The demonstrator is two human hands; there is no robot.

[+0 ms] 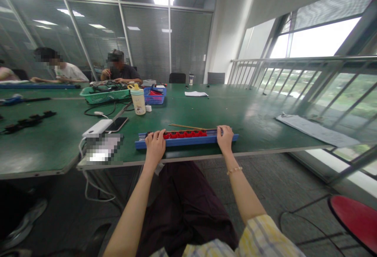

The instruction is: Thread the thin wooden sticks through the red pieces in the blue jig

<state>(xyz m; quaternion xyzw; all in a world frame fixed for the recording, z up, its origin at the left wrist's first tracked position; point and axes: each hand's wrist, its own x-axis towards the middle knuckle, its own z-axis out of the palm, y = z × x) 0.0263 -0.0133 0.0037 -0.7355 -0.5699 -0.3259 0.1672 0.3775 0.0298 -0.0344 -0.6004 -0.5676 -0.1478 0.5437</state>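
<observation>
A long blue channel-shaped holder [188,141] lies near the table's front edge. Inside it sits a row of red plastic parts [185,134]. My left hand [155,146] is closed over the holder's left part, its fingertips at the left end of the red row. Toward the right end, my right hand [225,137] is closed in a pinch. A thin copper-coloured rod [210,129] runs above the red parts from one hand to the other, its ends hidden by my fingers. Just behind lie more thin rods [182,126].
Left of the holder are a white power bank [97,127], a phone [118,124] and a cable. Farther back stand a cream bottle [138,100], a green basket [104,96] and a blue basket [154,96]. Papers [316,130] lie right. Co-workers [120,68] sit across the table.
</observation>
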